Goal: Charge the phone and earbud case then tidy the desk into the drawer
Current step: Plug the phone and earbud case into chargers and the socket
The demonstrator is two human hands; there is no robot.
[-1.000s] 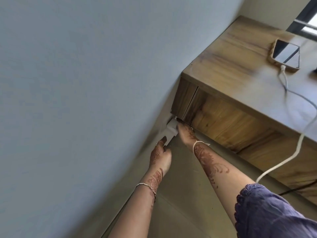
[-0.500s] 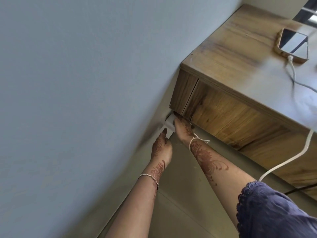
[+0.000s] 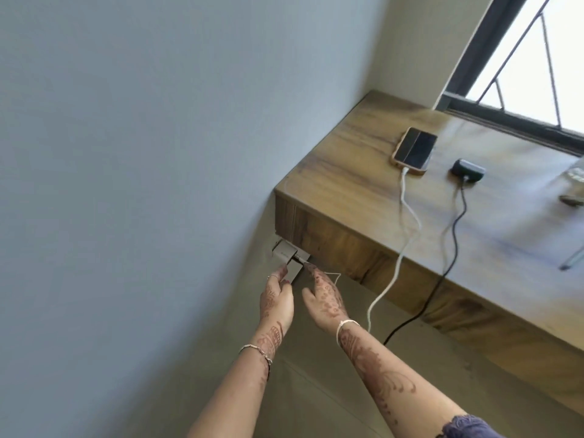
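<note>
- The left hand point(image 3: 276, 300) reaches low along the wall point(image 3: 158, 153), its fingers curled. Its fingertips grip the lower edge of a pale charger block point(image 3: 294, 268).
- The charger block sits just below a socket plate point(image 3: 285, 251), under the near corner of the desk point(image 3: 347, 175).
- The right hand point(image 3: 325, 298) is beside the left one, fingers straight and spread and holding nothing. Its forefinger points at the socket plate; we cannot tell whether the tip touches it.
- The phone point(image 3: 414, 148) lies face up on the desk, near the wall-side edge. A white cable point(image 3: 407, 216) is plugged into its near end, runs across the top and hangs over the front edge.
- The earbud case point(image 3: 467, 171), dark and small, lies just right of the phone and apart from it. A black cable point(image 3: 455, 232) leaves its near side and also drops over the front edge toward the floor point(image 3: 316, 390).
- We see the desk's wooden front panel point(image 3: 363, 257) closed flush below the top.
- A window point(image 3: 537, 58) with a dark frame stands behind the desk.
- At the right edge of the desk lie blurred items that we cannot identify.
- We note a thin bracelet point(image 3: 256, 350) on the left wrist, a pale thread point(image 3: 346, 325) on the right wrist and a purple sleeve point(image 3: 467, 426) at the bottom right.
</note>
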